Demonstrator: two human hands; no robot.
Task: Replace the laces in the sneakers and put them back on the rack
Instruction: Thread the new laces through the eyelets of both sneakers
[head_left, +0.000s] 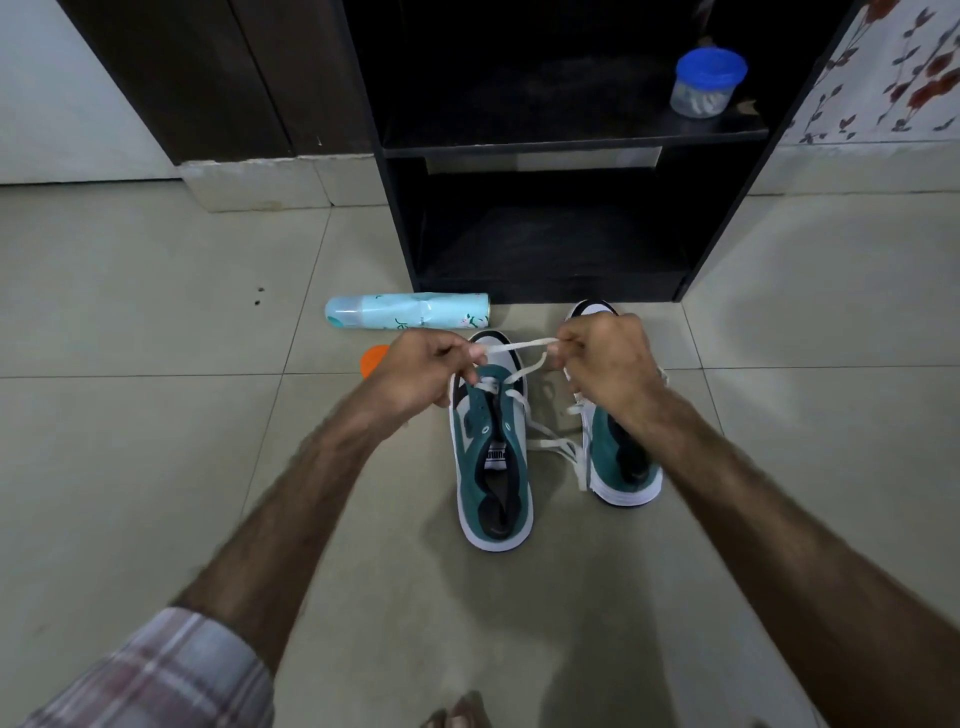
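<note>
The left hand (415, 371) and right hand (605, 358), fingers curled, each pinch the white lace (517, 347), stretched taut between them. Both forearms reach forward above the green sneakers (493, 457).

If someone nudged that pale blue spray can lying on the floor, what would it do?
The spray can would probably roll, since it is round and lies on its side on smooth tile. Rolling away from the person, it would likely stop against the rack just behind it. It looks rigid, so it should not dent.
</note>
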